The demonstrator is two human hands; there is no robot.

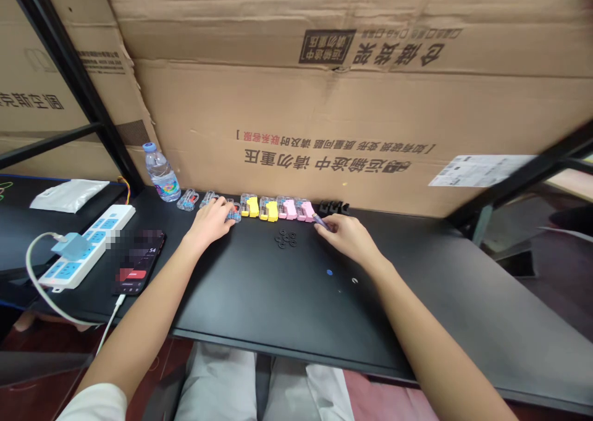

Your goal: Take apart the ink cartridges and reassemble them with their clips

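Observation:
A row of small plastic parts lies along the back of the black table point(287, 297): clear-blue ones point(188, 199) at the left, yellow ones point(250, 206) in the middle, pink ones point(290, 208) to the right, then a black piece point(333, 208). My left hand point(210, 220) rests with bent fingers on a clear-blue part point(233, 212) in that row. My right hand point(347, 235) pinches a thin purple tool point(320, 221) whose tip is by the rightmost pink part point(306, 211). Several small black rings point(286, 238) lie between my hands.
A water bottle point(161, 172) stands at the back left. A white power strip point(86, 245) with a plugged charger and a phone point(140, 260) lie on the left. A cardboard sheet point(352, 99) walls off the back. A blue dot point(329, 272) and a small ring point(354, 280) lie mid-table.

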